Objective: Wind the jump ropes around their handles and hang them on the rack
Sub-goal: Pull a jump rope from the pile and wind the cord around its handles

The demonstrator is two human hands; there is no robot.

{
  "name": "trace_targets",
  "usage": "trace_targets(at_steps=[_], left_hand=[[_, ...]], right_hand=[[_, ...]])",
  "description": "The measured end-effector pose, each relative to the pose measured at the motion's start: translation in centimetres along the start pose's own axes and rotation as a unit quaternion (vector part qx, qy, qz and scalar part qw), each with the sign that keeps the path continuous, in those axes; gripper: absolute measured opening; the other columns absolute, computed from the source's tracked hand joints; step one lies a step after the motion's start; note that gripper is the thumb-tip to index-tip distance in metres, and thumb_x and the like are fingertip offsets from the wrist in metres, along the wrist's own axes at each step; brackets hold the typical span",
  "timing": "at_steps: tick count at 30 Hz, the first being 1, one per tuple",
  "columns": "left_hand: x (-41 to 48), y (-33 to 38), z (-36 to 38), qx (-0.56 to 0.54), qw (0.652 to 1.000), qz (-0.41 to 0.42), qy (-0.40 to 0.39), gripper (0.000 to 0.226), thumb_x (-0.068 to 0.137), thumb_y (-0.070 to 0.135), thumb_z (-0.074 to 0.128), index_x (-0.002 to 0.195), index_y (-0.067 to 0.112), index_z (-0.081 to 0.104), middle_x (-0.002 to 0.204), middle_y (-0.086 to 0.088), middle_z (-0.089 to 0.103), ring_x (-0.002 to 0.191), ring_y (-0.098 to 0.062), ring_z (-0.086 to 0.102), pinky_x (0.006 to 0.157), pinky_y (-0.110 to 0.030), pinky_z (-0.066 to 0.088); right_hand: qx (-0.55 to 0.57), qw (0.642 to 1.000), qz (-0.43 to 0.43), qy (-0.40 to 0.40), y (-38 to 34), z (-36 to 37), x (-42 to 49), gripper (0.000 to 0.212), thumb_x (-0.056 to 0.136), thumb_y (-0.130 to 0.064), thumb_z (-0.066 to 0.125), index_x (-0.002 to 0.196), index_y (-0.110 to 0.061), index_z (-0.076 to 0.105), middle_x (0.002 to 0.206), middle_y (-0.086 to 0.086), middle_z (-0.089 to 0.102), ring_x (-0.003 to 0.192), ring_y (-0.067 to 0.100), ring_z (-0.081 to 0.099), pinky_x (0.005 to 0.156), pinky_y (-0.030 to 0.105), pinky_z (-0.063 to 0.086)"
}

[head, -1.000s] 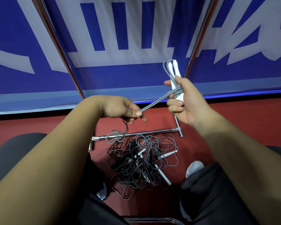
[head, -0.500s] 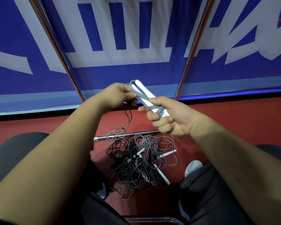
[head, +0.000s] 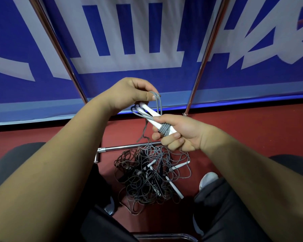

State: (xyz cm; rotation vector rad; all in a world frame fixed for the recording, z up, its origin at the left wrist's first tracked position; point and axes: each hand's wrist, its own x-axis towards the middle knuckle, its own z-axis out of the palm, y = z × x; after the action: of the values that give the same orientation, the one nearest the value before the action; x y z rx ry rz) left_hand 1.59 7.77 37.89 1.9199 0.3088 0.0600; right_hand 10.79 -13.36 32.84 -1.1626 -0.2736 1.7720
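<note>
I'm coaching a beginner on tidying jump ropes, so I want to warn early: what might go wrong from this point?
1. The gray cord trails from the white handles down into the tangled pile on the floor; pulling in more may snag it or drag that pile along.
2. Only a few coils sit under the right hand's grip; if the left hand lets the cord slip, they may spring loose.

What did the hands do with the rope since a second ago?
The right hand lowered the white handles and tipped them leftward. The left hand rose, carrying the grey rope up to the handle tips. Both hands kept their grip; the tangled pile on the floor stayed put.
</note>
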Motion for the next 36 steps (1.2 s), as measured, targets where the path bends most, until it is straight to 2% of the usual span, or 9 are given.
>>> trace_targets(at_steps=[9, 14, 18, 22, 26, 28, 30, 33, 36], left_hand=[[-0.8, 1.8, -0.9, 0.128, 0.99, 0.06, -0.008, 0.02, 0.092, 0.012, 0.08, 0.106, 0.026, 0.084, 0.101, 0.009, 0.075, 0.099, -0.013, 0.072, 0.095, -0.027, 0.053], [-1.5, 1.2, -1.6, 0.146, 0.988, 0.008, -0.049, 0.018, 0.094, 0.021, 0.079, 0.108, 0.033, 0.083, 0.101, 0.013, 0.08, 0.104, -0.01, 0.073, 0.1, -0.029, 0.052], [-1.4, 0.9, -0.6, 0.216, 0.974, -0.041, -0.048, 0.011, 0.084, 0.032, 0.089, 0.088, 0.027, 0.08, 0.075, 0.01, 0.076, 0.068, -0.005, 0.069, 0.071, -0.029, 0.057], [-0.9, -0.1, 1.0, 0.315, 0.946, -0.074, -0.011, 0.012, 0.097, 0.032, 0.069, 0.09, 0.023, 0.071, 0.062, 0.003, 0.073, 0.05, -0.008, 0.067, 0.054, -0.02, 0.047], [-1.0, -0.8, 1.6, 0.14, 0.983, -0.115, -0.029, 0.03, 0.107, 0.032, 0.061, 0.096, 0.007, 0.072, 0.08, -0.011, 0.078, 0.068, -0.024, 0.078, 0.067, -0.038, 0.062], [-1.0, -0.9, 1.3, 0.038, 0.994, -0.085, -0.052, 0.031, 0.106, 0.029, 0.063, 0.098, 0.0, 0.069, 0.091, -0.013, 0.078, 0.092, -0.033, 0.079, 0.087, -0.046, 0.061], [-0.8, -1.1, 0.9, -0.011, 0.996, -0.039, -0.08, 0.03, 0.107, 0.03, 0.061, 0.1, 0.001, 0.069, 0.091, -0.015, 0.074, 0.093, -0.036, 0.073, 0.095, -0.048, 0.056], [-0.7, -1.4, 0.5, -0.03, 0.996, -0.017, -0.083, 0.038, 0.111, 0.039, 0.051, 0.108, 0.009, 0.073, 0.072, -0.007, 0.048, 0.065, -0.023, 0.044, 0.075, -0.038, 0.05], [-0.8, -1.2, 0.5, 0.032, 0.994, -0.026, -0.101, 0.034, 0.11, 0.042, 0.052, 0.111, 0.02, 0.079, 0.072, -0.005, 0.048, 0.064, -0.023, 0.036, 0.063, -0.029, 0.038]], right_hand=[[0.115, 0.982, -0.124, 0.086, -0.6, -0.7, 1.0, 0.027, 0.106, -0.029, 0.06, 0.127, -0.011, 0.057, 0.078, -0.001, 0.052, 0.047, 0.003, 0.025, 0.037, 0.017, 0.025], [0.123, 0.974, -0.165, 0.091, -1.4, -0.8, 0.3, 0.032, 0.102, -0.037, 0.064, 0.121, -0.013, 0.055, 0.076, -0.005, 0.048, 0.048, 0.003, 0.022, 0.04, 0.017, 0.02], [0.114, 0.971, -0.167, 0.127, -1.5, -0.3, 0.2, 0.065, 0.085, -0.077, 0.065, 0.099, -0.014, 0.064, 0.073, -0.003, 0.046, 0.047, 0.005, 0.017, 0.039, 0.019, 0.014], [0.116, 0.965, -0.168, 0.164, -1.3, -0.2, 1.0, 0.054, 0.1, -0.068, 0.056, 0.098, -0.014, 0.062, 0.07, -0.003, 0.045, 0.045, 0.006, 0.019, 0.036, 0.02, 0.016], [0.154, 0.956, -0.176, 0.178, -1.6, -0.3, 1.2, 0.045, 0.103, -0.055, 0.055, 0.108, -0.011, 0.062, 0.07, -0.003, 0.047, 0.044, 0.005, 0.02, 0.037, 0.02, 0.015], [0.179, 0.949, -0.183, 0.183, -1.8, -0.7, 1.1, 0.042, 0.102, -0.05, 0.056, 0.113, -0.01, 0.059, 0.071, -0.002, 0.048, 0.043, 0.005, 0.02, 0.036, 0.02, 0.016], [0.209, 0.944, -0.189, 0.173, -1.9, -1.0, 0.9, 0.036, 0.1, -0.046, 0.057, 0.11, -0.011, 0.056, 0.071, -0.002, 0.049, 0.043, 0.005, 0.021, 0.035, 0.02, 0.017], [0.257, 0.936, -0.196, 0.14, -2.3, -1.3, 0.3, 0.028, 0.098, -0.042, 0.059, 0.096, -0.015, 0.053, 0.071, -0.003, 0.049, 0.041, 0.004, 0.022, 0.033, 0.019, 0.018], [0.253, 0.935, -0.212, 0.133, -2.7, -1.2, -0.1, 0.032, 0.097, -0.045, 0.065, 0.093, -0.018, 0.049, 0.072, -0.003, 0.048, 0.043, 0.005, 0.021, 0.033, 0.019, 0.019]])
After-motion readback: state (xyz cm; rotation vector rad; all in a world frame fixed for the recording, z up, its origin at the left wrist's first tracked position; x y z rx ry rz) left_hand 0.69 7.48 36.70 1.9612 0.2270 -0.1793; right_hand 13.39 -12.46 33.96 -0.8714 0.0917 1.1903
